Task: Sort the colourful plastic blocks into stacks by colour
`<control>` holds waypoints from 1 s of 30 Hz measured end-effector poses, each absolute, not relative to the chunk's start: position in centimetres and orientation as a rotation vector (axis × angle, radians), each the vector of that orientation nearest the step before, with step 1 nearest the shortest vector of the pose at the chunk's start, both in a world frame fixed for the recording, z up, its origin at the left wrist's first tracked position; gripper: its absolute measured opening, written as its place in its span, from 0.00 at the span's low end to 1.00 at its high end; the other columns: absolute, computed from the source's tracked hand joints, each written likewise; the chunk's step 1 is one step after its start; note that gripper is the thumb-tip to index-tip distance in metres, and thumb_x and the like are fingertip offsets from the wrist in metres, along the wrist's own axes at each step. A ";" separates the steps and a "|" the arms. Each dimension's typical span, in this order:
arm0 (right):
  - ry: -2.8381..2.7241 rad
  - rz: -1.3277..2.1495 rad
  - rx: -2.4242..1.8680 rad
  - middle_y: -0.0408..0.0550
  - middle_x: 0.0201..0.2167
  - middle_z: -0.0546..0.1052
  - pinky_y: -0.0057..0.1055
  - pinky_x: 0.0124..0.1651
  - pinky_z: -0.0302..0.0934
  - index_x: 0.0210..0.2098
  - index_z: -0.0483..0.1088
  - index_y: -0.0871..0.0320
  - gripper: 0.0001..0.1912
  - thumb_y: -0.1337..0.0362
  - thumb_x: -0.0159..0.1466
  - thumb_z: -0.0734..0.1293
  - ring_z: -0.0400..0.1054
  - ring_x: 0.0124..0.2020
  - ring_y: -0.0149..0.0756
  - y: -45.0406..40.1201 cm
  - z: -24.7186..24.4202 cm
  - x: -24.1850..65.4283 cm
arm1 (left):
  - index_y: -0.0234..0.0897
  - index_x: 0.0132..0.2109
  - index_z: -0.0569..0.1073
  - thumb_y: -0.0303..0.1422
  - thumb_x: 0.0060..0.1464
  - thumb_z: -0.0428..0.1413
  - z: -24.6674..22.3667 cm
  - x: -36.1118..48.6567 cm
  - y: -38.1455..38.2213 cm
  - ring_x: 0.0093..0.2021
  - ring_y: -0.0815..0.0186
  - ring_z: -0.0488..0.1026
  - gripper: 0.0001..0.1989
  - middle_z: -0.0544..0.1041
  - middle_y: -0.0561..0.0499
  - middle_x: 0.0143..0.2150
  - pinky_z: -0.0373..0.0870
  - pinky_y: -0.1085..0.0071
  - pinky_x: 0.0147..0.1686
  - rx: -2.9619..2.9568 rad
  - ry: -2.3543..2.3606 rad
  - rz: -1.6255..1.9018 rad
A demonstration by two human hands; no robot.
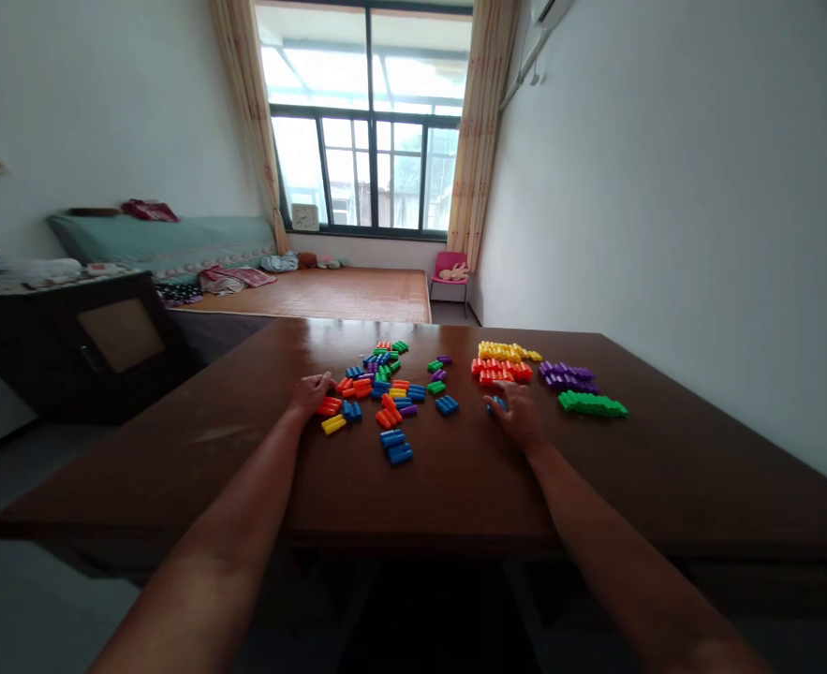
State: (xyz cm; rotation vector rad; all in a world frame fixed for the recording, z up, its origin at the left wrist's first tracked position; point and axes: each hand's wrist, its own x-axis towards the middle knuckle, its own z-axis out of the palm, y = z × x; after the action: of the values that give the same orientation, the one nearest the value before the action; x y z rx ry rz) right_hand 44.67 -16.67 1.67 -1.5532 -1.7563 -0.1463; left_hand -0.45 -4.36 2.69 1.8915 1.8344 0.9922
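Observation:
Small ribbed plastic blocks lie on the brown table (244, 468). A mixed scatter of colours is at the middle, with a blue pair (396, 446) nearer the front edge. My left hand (311, 393) rests at the scatter's left side, by red blocks (329, 406); its fingertips are too small to read. My right hand (518, 412) has its fingers on a blue block (497, 403), partly hidden under them. Beyond and beside it are grouped rows: yellow (503, 351), red (501, 371), purple (568, 377) and green (592, 404).
Behind the table is a bed (329, 292) with cloths, under a window (371, 168). A pink chair (450, 265) stands in the far corner. At the left is a dark cabinet (54, 346); a white wall (701, 234) runs along the right.

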 end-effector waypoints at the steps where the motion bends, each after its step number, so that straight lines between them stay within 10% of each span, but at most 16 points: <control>1: -1.816 -0.151 -1.500 0.53 0.52 0.73 0.45 0.59 0.55 0.54 0.69 0.56 0.22 0.52 0.66 0.60 0.63 0.53 0.46 -16.7 2.0 43.6 | 0.37 0.33 0.80 0.47 0.56 0.45 2.6 -0.5 -4.3 0.31 0.61 0.77 0.24 0.82 0.45 0.33 0.68 0.71 0.29 1.881 1.837 1.004; 18: -2.284 0.281 -1.073 0.48 0.45 0.73 0.35 0.52 0.62 0.44 0.73 0.52 0.13 0.57 0.60 0.68 0.67 0.47 0.39 -19.0 3.3 28.8 | 0.32 0.35 0.80 0.53 0.54 0.47 2.3 -0.3 -5.2 0.28 0.61 0.75 0.28 0.81 0.44 0.30 0.67 0.70 0.25 1.769 1.738 1.143; 30: -1.493 0.727 -1.501 0.50 0.42 0.77 0.36 0.41 0.69 0.44 0.73 0.58 0.20 0.52 0.58 0.66 0.72 0.40 0.40 -15.8 5.5 49.1 | 0.32 0.35 0.79 0.56 0.48 0.52 1.9 -0.7 -4.9 0.28 0.60 0.76 0.29 0.81 0.45 0.29 0.70 0.70 0.25 1.613 1.626 1.195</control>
State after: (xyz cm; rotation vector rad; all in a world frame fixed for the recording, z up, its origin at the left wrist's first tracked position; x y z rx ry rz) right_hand 49.12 -15.79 5.55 -1.5014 -1.4931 0.7272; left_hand -0.73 -4.88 1.95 1.6133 1.6264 1.1954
